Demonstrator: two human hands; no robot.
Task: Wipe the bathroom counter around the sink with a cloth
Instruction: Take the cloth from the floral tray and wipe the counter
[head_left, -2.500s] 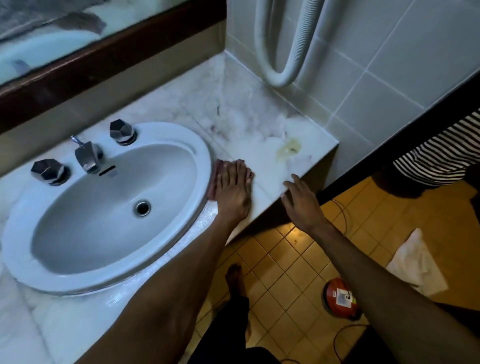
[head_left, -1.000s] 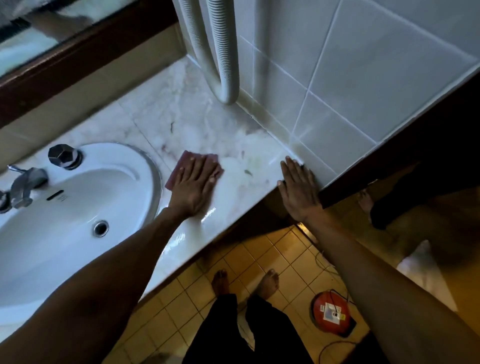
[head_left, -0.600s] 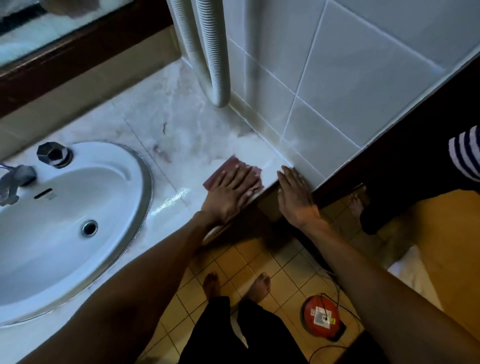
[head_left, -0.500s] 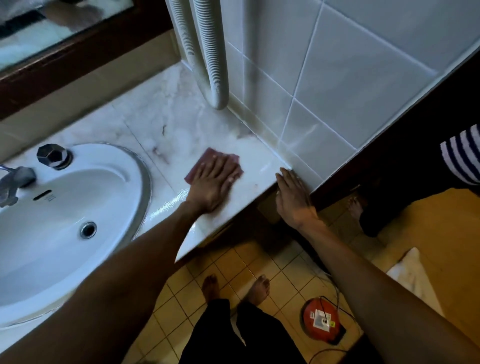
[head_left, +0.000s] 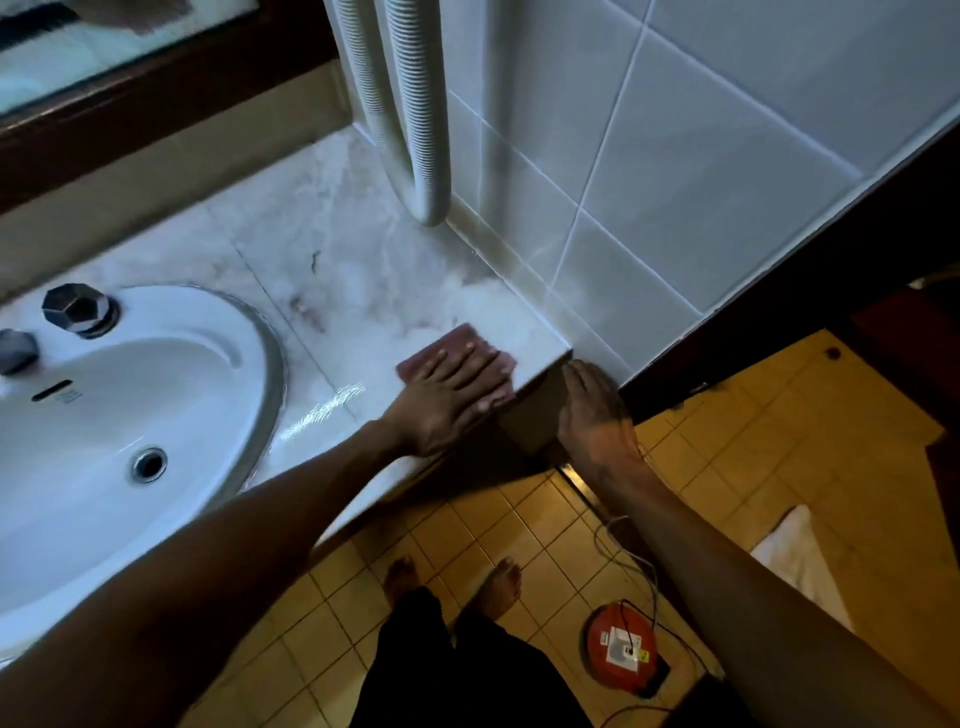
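A reddish-brown cloth (head_left: 451, 340) lies flat on the white marble counter (head_left: 332, 270), near its front right corner. My left hand (head_left: 448, 395) presses down on the cloth with fingers spread, covering most of it. My right hand (head_left: 592, 410) rests with fingers together against the counter's right end, just below the corner, holding nothing. The white oval sink (head_left: 104, 415) is set into the counter to the left, well apart from the cloth. A wet streak shines on the marble between the sink and my left hand.
Two ribbed white hoses (head_left: 410, 104) hang down the tiled wall (head_left: 675, 182) onto the counter's back right. Dark tap knobs (head_left: 78, 309) sit behind the sink. On the yellow tiled floor lie a red round device (head_left: 621, 657) with a cord and a white towel (head_left: 795, 558).
My left hand slid the cloth right and toward the front, from mid-counter to the front right corner. My right hand stayed at the counter's end.
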